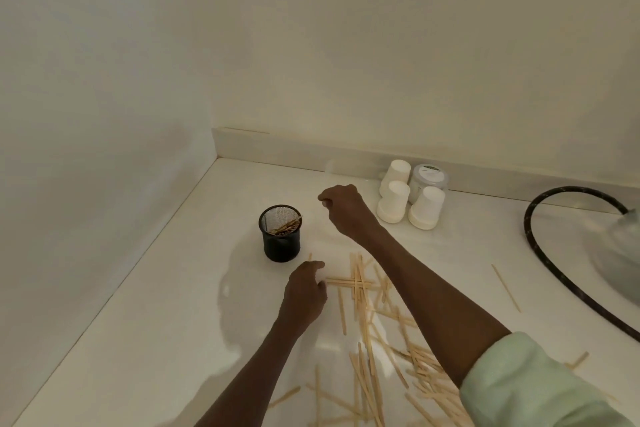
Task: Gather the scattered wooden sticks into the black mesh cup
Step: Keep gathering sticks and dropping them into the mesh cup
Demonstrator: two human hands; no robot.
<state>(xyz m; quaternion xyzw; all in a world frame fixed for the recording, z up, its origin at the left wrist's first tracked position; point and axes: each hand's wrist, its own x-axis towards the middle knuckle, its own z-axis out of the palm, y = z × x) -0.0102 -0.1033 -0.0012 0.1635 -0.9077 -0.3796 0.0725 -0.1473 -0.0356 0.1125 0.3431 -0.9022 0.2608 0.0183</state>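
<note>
- Overhead, I am looking down on a white surface (173, 305) set in a corner between pale walls, with both of my bare hands reaching over it.
- My left hand (304, 295) is resting low beside the near end of the stick pile, its fingers curled under; a short stick tip (310, 256) is showing just above the knuckles, but I cannot tell whether the hand is pinching it.
- My right hand (343, 208) is hovering higher up, to the right of the black mesh cup (280, 236), with its fingers bent inward; whether anything is pinched there I cannot tell.
- The cup is standing upright near the left wall, apart from both hands, and it is already holding a small bundle of sticks (285, 227) leaning against its rim.
- The scattered wooden sticks (367, 322) are lying in a loose, crossed heap that is running from just right of my left hand down under my right forearm toward the bottom edge.
- One lone stick (505, 288) is lying well apart on the right side of the surface.
- A pale green sleeve (519, 381) is covering my right upper arm at the lower right.
- Three white upturned paper cups (410, 204) are sitting against the back ledge, touching a clear lidded jar (429, 177) behind them.
- A dark hose (540, 253) is curving across the far right.
</note>
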